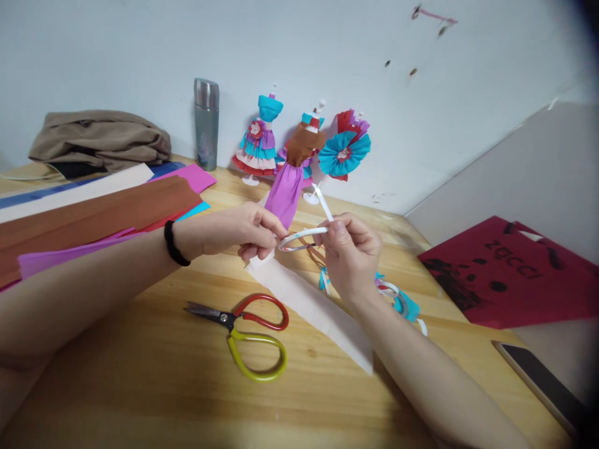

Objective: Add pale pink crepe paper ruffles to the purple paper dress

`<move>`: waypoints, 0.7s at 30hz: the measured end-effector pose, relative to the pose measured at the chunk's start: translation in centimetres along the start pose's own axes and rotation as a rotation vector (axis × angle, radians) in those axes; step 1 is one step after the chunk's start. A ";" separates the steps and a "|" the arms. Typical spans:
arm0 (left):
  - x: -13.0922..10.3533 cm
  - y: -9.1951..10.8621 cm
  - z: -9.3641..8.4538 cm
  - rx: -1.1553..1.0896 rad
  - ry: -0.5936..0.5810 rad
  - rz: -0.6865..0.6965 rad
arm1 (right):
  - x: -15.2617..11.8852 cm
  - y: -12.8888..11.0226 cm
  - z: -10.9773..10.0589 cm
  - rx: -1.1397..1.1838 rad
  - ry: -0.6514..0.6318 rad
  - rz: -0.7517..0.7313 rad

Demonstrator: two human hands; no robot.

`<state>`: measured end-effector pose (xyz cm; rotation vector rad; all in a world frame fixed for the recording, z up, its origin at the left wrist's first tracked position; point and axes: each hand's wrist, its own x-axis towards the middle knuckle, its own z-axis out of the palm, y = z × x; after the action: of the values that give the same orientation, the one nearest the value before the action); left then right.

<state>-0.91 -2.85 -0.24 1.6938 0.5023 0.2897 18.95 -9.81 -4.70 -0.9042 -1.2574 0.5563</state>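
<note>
My right hand (352, 252) grips a thin white roll of tape (296, 237) between thumb and fingers, and a white loose strip (324, 202) sticks up beside the fingertips. At the roll's left edge, the curled fingers of my left hand (255, 232) are closed on it; exactly how they pinch is partly hidden. Under both hands a long pale strip of crepe paper (318, 305) lies slantwise on the wooden table (154, 399). Scissors (227, 319) with one red and one yellow handle rest nearer to me, blades pointing left.
Folded crepe paper sheets (93, 209) lie at left. Behind stand a thermos (206, 125) and paper dresses on small stands, one with a purple skirt (284, 190). Blue scraps (406, 307), a red bag (510, 274) and a phone (543, 380) are at right; brown cloth (100, 140) sits back left.
</note>
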 end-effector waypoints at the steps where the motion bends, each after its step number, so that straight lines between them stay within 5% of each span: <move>1: -0.1 0.1 -0.1 -0.005 -0.019 0.002 | 0.0 0.0 0.0 0.011 -0.002 0.005; 21: -0.2 0.0 0.5 -0.088 -0.055 0.040 | 0.0 -0.4 0.7 0.124 -0.007 0.063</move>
<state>-0.89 -3.38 -0.26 1.6228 0.4097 0.2889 18.20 -9.86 -4.33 -0.8406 -1.1899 0.6804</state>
